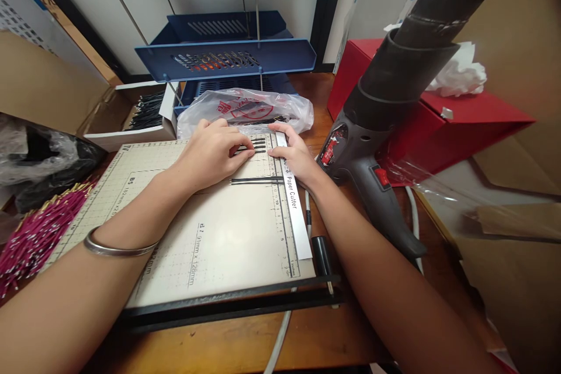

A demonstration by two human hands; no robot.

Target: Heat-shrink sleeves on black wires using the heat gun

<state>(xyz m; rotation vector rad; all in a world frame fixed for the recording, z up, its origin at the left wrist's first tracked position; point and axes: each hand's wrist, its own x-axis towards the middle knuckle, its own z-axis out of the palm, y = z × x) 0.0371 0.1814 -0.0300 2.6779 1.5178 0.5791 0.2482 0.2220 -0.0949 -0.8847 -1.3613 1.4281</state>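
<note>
A cream paper cutter board [219,234] with printed size lines lies under both my hands. My left hand [219,149] rests on its far part, with thumb and fingertips closed on thin black wires [259,146]. The wire ends point right, toward the white edge strip. My right hand [295,155] lies over that white strip [298,222], thumb and forefinger spread apart near the wire ends. Closer to me, another pair of black wires [254,180] lies flat across the board, reaching the strip. The cutter's black handle [323,257] is down at the near right corner.
A black heat gun [372,128] stands to the right, before a red box [464,128]. Blue tiered trays [228,55] and a clear plastic bag [249,108] are behind the board. A white box [118,137] holds black wires; purple wires [44,234] lie left.
</note>
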